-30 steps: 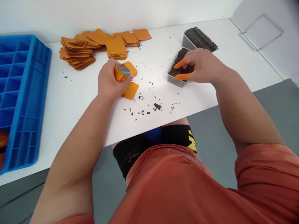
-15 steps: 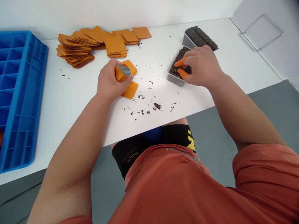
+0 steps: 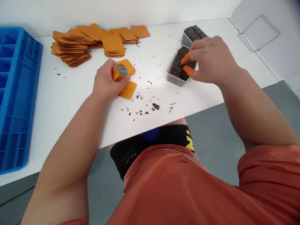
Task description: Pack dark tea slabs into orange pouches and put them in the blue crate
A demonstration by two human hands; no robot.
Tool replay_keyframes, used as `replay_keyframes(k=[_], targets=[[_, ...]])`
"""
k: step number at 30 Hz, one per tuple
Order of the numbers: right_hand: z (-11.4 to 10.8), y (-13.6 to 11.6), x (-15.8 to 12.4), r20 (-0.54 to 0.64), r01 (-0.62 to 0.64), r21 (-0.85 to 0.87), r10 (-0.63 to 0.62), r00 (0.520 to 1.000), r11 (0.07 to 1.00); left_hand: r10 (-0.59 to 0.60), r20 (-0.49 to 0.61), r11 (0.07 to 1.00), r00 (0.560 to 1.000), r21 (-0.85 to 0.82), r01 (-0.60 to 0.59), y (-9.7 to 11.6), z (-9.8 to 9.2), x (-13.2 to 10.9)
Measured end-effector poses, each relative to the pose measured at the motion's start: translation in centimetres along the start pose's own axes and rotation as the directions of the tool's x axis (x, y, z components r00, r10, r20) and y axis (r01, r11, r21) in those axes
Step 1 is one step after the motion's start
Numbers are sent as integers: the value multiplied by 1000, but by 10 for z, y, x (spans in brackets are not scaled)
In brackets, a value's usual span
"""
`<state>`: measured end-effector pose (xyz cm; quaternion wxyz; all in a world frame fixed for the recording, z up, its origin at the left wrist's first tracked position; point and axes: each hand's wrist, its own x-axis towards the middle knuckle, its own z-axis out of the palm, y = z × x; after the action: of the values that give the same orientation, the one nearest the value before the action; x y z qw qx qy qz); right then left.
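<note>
My left hand (image 3: 106, 78) is closed around a small orange pouch (image 3: 115, 73), whose mouth gapes and shows a silvery lining (image 3: 122, 69). Beside and under that hand lie more orange pouches (image 3: 128, 90), partly covered by my fingers. My right hand (image 3: 208, 61) wears orange finger cots on thumb and index finger. These two fingertips almost meet on the dark brown, thin pieces (image 3: 177, 67) packed in rows in a clear plastic tub (image 3: 179, 82). Whatever is between the tips is too dark to make out.
A second tub (image 3: 186, 40) of dark pieces stands behind the first. Several orange pouches lie fanned in a pile (image 3: 75, 43) along the wall. Dark crumbs (image 3: 156, 106) are scattered over the white table (image 3: 77, 115). At left stands a blue divided crate (image 3: 28, 93).
My right hand has shifted a little right over the tub, uncovering more of the near rows. My left hand keeps holding the gaping pouch. The whole view has slid slightly.
</note>
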<state>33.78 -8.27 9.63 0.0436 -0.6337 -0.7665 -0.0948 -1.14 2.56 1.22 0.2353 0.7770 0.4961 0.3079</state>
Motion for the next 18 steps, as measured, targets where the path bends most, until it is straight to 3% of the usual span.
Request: replay_keyframes(k=[4,8,10,14,18], targets=[[-8,2,-16,137,-106,136,87,987,985,5,6,1000,1000,-7,-5,-1,0,1],[1,-3,-22,269,-205,243,138,953,948,-9,-20,1000,1000,7,9,3,2,2],[11,-5,-21,248,-225,246,163,955,943,-23,-34,1000,999,-16,23,4,2,3],[29,-2,-23,99,-159,274,137,986,948,-33,-6,999,999,-25,33,3,1,3],[21,-1,-28,29,-254,407,265,964,877,-2,39,1000,999,-27,3,1,-1,1]])
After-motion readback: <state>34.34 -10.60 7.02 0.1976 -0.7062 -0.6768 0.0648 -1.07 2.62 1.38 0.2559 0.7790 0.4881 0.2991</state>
